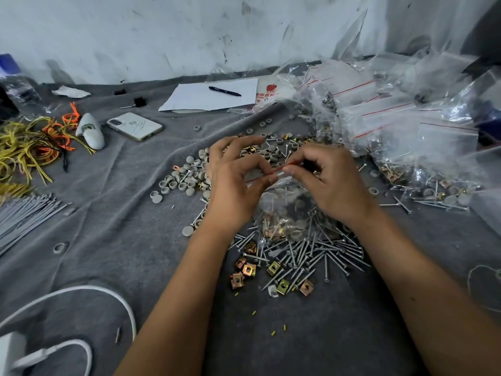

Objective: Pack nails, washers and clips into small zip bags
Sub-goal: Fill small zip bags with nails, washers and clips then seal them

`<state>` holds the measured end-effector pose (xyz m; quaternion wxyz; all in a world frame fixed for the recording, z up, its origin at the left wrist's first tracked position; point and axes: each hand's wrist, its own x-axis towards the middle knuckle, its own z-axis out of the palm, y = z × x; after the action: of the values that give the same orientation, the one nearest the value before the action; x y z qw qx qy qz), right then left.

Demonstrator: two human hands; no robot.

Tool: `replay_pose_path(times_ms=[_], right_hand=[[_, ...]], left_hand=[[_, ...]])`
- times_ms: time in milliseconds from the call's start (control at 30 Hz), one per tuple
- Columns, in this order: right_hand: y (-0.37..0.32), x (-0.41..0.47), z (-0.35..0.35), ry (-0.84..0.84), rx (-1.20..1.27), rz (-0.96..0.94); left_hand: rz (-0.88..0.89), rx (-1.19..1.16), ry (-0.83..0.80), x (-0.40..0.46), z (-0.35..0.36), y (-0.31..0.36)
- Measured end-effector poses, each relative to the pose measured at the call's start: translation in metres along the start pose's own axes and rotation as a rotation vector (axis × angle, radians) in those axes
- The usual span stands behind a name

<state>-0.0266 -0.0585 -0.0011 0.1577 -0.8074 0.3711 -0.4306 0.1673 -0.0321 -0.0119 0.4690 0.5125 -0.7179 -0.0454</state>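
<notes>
A small clear zip bag (287, 210) with a red strip along its top hangs between both hands, holding screws, clips and grey caps. My left hand (233, 183) pinches the left end of the strip. My right hand (329, 183) pinches its right end. Under the bag lies a heap of silver nails (322, 253). Brass clips (249, 270) are scattered at the heap's near left. Grey round washers (181, 180) are piled left of my left hand and behind both hands.
A heap of filled zip bags (393, 123) rises at the back right. A phone (135, 126), paper (211, 96) with a pen (224, 91), yellow and orange ties (32, 147), grey cable ties (24, 215) and a white cable (89, 291) lie on the grey cloth (113, 213).
</notes>
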Motion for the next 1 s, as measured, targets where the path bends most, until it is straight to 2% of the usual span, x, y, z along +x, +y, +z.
replay_pose_path(times_ms=[233, 600, 1000], right_hand=[[-0.0023, -0.0006, 0.0000, -0.003, 0.012, -0.004], [-0.0022, -0.0009, -0.0037, 0.023, 0.069, 0.007], [-0.0037, -0.0019, -0.0034, -0.008, 0.055, 0.010]], left_hand=[[0.042, 0.050, -0.028, -0.0046, 0.0072, 0.0030], [0.066, 0.007, 0.062, -0.0040, 0.0093, 0.0022], [0.034, -0.046, 0.019, -0.0044, 0.0083, 0.0036]])
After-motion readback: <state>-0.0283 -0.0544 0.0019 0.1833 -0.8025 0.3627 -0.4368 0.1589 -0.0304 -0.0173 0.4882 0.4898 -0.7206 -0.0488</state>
